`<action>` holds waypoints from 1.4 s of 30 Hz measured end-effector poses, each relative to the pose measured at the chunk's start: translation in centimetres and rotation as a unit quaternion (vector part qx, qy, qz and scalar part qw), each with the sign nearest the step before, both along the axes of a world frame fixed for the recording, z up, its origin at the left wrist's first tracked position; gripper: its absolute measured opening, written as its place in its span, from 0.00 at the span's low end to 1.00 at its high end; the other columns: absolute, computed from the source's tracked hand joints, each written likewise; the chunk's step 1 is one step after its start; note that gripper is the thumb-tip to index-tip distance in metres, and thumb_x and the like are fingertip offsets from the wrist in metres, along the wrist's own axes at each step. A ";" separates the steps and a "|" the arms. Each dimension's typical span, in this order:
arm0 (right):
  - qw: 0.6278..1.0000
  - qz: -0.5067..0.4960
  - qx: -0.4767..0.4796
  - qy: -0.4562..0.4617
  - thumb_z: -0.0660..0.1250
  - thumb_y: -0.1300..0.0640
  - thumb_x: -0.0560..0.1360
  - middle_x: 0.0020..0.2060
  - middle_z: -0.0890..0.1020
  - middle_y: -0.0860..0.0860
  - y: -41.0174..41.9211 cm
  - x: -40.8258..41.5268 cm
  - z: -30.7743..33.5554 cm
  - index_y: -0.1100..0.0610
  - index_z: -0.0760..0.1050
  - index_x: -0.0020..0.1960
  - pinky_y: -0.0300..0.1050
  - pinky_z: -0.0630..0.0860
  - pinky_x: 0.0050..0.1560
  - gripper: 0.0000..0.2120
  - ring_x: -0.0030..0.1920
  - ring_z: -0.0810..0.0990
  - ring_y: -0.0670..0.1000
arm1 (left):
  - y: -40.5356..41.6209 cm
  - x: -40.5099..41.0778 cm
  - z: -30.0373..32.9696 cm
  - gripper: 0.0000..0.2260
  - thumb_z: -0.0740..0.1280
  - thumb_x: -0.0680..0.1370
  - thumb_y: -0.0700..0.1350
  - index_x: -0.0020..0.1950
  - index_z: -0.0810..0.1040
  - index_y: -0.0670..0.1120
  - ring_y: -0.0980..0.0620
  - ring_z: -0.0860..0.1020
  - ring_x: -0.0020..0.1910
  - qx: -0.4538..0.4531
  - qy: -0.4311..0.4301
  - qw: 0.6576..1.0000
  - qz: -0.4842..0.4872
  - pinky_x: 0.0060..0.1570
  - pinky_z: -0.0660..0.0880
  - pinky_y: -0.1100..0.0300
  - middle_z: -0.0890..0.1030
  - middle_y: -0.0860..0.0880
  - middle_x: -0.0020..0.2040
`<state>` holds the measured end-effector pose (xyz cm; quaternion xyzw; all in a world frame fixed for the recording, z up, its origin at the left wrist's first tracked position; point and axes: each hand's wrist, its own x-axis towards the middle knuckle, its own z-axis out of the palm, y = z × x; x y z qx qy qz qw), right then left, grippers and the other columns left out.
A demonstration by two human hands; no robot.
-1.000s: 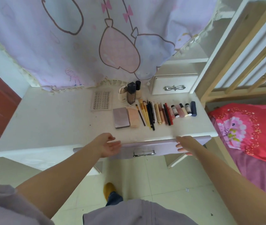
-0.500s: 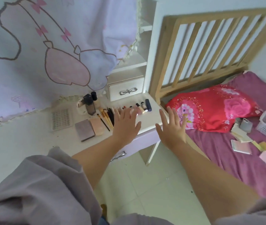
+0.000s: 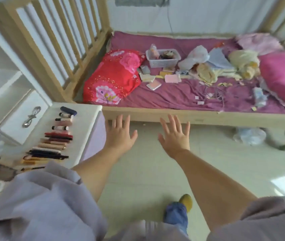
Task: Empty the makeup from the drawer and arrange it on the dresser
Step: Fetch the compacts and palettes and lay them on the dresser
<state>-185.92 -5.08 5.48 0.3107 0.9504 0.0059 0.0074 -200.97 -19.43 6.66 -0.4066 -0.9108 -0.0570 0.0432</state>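
Sitting on the far side of the purple bed (image 3: 173, 94), a white basket (image 3: 162, 58) holds a few blurred items that cannot be told apart; just in front of it lie small flat boxes and a pink compact (image 3: 153, 84), scattered on the sheet. A red pillow (image 3: 114, 75) lies to the left of the basket against the wooden rail (image 3: 56, 40), and a heap of cloth (image 3: 225, 66) with a pink cushion (image 3: 280, 73) fills the right end. At the near left the white dresser (image 3: 86, 122) carries the makeup (image 3: 55, 141), laid out in one tidy row of pencils, tubes and small bottles running from near to far, with a dark blue case (image 3: 68, 110) at the far end. Left of the row a small drawer (image 3: 21, 117) with a bow-shaped handle is closed; what it holds cannot be seen. Dark bottles show blurred at the left edge. The main drawer front (image 3: 94, 134), pale lilac, sits flush under the dresser top. The left hand (image 3: 121, 134) is spread flat, fingers apart, palm down, in the air just right of the dresser's corner, holding nothing. The right hand (image 3: 175, 136) is likewise spread wide, beside the left but apart from it, above the tiled floor (image 3: 147, 171) and before the bed frame, touching nothing.
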 end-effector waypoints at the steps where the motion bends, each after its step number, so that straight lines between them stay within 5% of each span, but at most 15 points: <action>1: 0.999 -0.038 -0.008 0.000 0.44 0.42 0.80 0.77 0.43 0.52 -0.5 2.6 -0.3 0.48 0.40 0.77 0.67 0.38 0.70 0.29 0.76 0.41 0.54 | 0.9 1.9 -0.3 0.30 0.59 0.76 0.58 0.74 0.60 0.44 0.42 0.64 0.69 -0.004 -0.007 0.999 -0.039 0.69 0.53 0.39 0.65 0.41 0.71; 6: 0.975 -0.216 -0.042 -0.006 0.42 0.41 0.80 0.77 0.42 0.51 -3.3 15.8 -1.3 0.46 0.39 0.76 0.66 0.34 0.69 0.28 0.76 0.39 0.53 | 4.8 13.1 -1.5 0.30 0.54 0.78 0.58 0.76 0.53 0.47 0.45 0.56 0.73 -0.046 -0.028 0.971 -0.231 0.71 0.47 0.40 0.59 0.43 0.74; 14: 0.905 -0.421 -0.053 0.020 0.44 0.41 0.80 0.77 0.44 0.51 -7.8 36.8 -1.3 0.45 0.39 0.76 0.65 0.33 0.69 0.28 0.76 0.41 0.53 | 8.0 30.8 -1.4 0.29 0.51 0.79 0.57 0.77 0.47 0.48 0.47 0.50 0.75 -0.083 -0.037 0.922 -0.377 0.71 0.41 0.41 0.53 0.45 0.76; 23: 0.797 -0.600 -0.071 0.003 0.43 0.42 0.80 0.77 0.41 0.50 -17.3 65.1 -2.1 0.45 0.37 0.76 0.65 0.35 0.70 0.28 0.76 0.39 0.52 | 4.9 62.9 -2.3 0.29 0.51 0.79 0.57 0.76 0.45 0.49 0.48 0.49 0.74 -0.077 -0.046 0.804 -0.588 0.70 0.40 0.40 0.51 0.47 0.75; 33: 0.717 -0.691 -0.074 0.051 0.44 0.43 0.80 0.77 0.41 0.49 -20.1 80.4 -1.4 0.44 0.38 0.76 0.65 0.35 0.70 0.27 0.76 0.38 0.51 | 5.8 80.8 -2.3 0.29 0.51 0.79 0.57 0.76 0.45 0.50 0.48 0.49 0.74 -0.086 -0.050 0.746 -0.659 0.71 0.39 0.42 0.52 0.47 0.75; 42: 0.692 -0.717 -0.070 0.043 0.45 0.43 0.80 0.76 0.41 0.49 -12.4 89.5 -2.8 0.45 0.38 0.76 0.65 0.35 0.70 0.28 0.76 0.39 0.52 | 15.2 90.7 -4.2 0.29 0.50 0.79 0.57 0.77 0.43 0.50 0.48 0.48 0.74 -0.094 -0.038 0.721 -0.686 0.71 0.39 0.42 0.51 0.47 0.75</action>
